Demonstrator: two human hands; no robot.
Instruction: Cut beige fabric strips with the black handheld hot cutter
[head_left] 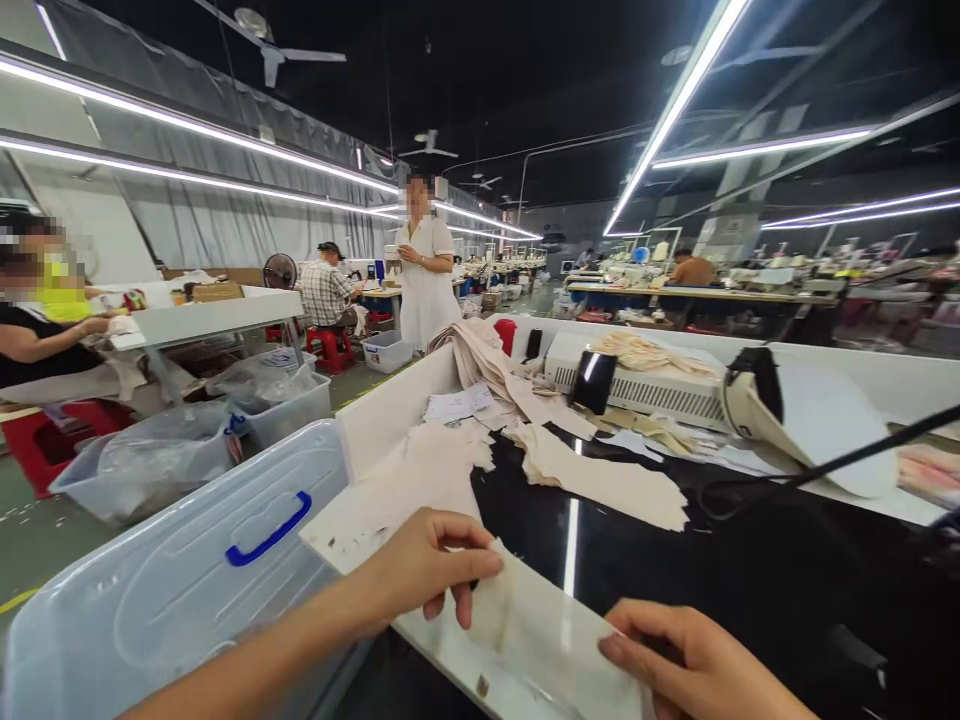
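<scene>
Piece in hand: cream fabric piece, held over the near edge of the black worktable, stretched flat between both hands.
Left hand: closed on the piece's left edge at the worktable's near-left corner, fingers curled down over the cloth; thumb not seen.
Right hand: at the worktable's near edge, fingers pressed together, tips touching the piece's right corner; grip underneath hidden, so pinch or mere rest could not be told.
Piece relative to hands: between the two, touching both, its far part lying on the worktable's white border.
Progress, as judged: one piece taken up and spread; nothing visibly finished or set aside.
Remaining, as judged: heap of cream fabric pieces at mid-worktable, lying loose, well apart from both hands.
Paper slip: on the worktable's far-left part, beside the heap.
White machine: at the worktable's far side, more cream cloth draped on top.
Lidded plastic bin: just left of the worktable, blue handle up, lid closed.
</scene>
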